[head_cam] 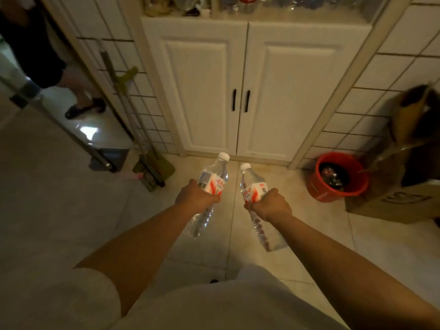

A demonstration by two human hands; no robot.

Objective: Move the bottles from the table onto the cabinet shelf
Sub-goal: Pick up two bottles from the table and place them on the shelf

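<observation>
I hold two clear water bottles with white caps and red-and-white labels, one in each hand, out in front of me above the tiled floor. My left hand (pixel 195 197) grips the left bottle (pixel 215 173) around its middle. My right hand (pixel 271 206) grips the right bottle (pixel 252 181) the same way. Both bottles tilt with their caps toward the white cabinet (pixel 240 91) straight ahead, whose two lower doors are closed. The cabinet shelf (pixel 250 16) runs along the top edge of the view, with several bottles and items on it, blurred.
A red bucket (pixel 338 181) with dark contents stands on the floor at right, beside brown cardboard boxes (pixel 404 167). A mop and dustpan (pixel 152 167) lean against the tiled wall at left. Another person's leg and shoe (pixel 83 108) show in the doorway at far left.
</observation>
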